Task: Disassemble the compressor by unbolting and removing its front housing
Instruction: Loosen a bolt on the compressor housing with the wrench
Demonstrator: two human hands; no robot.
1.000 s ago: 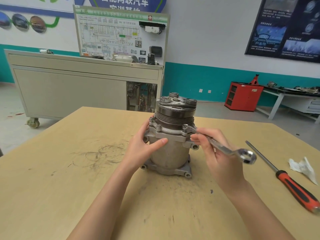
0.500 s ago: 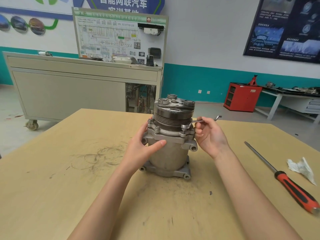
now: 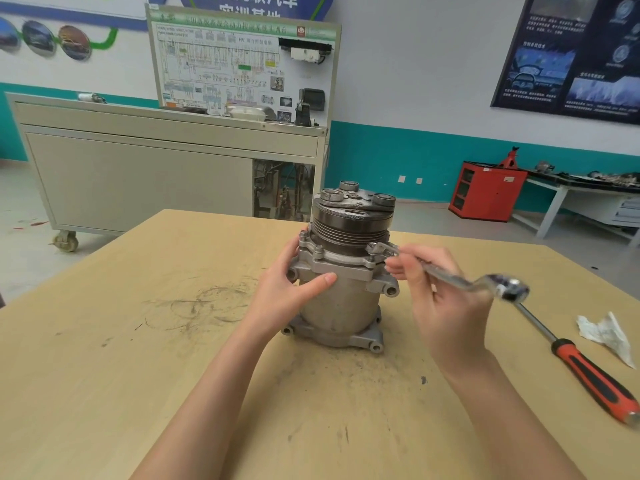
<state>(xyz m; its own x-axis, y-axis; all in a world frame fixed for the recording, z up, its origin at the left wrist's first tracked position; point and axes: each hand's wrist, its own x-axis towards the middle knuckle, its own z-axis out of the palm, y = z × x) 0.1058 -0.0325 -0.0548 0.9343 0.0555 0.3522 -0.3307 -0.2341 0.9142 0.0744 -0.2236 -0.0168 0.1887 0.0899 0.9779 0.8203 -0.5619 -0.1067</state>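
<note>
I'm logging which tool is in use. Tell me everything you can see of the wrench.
The wrench is a slim, shiny silver bar, seemingly steel, with a cranked ring head at its free end, slightly blurred. Its other head sits at the right edge of the compressor's upper flange, apparently on a bolt. It slopes down to the right, above the table. The right hand grips its shaft near the flange end.
</note>
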